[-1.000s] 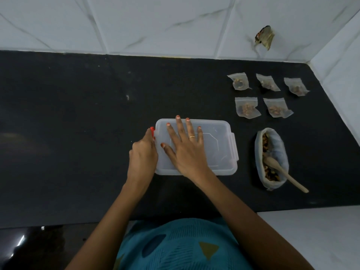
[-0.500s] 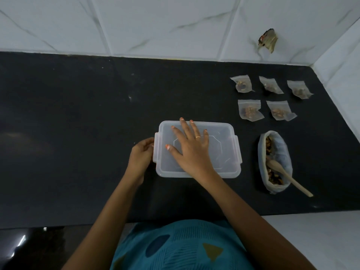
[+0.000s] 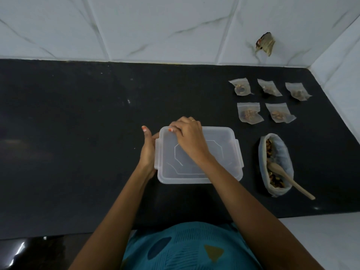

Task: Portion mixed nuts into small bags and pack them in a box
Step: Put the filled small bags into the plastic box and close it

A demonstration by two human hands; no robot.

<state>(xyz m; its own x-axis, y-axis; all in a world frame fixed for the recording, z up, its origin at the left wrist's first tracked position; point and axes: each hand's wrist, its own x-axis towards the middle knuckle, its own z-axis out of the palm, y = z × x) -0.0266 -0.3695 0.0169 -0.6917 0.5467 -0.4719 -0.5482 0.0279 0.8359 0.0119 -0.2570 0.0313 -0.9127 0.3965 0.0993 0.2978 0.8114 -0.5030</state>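
When prised at the far-left lid (image 3: 220,145) corner by the right hand (image 3: 188,133), fingers curled, with the left hand (image 3: 148,152) clasping the left end, thumb up, could skid or jump across the counter (image 3: 78,133). Found shut box (image 3: 185,179) mid-counter, filled bags (image 3: 250,114) well apart at right; probable cause, uneven pull.

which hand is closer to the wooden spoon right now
Right. The right hand grips the far-left corner of the box, well left of the wooden spoon; the left hand holds the box's left side, even farther away.
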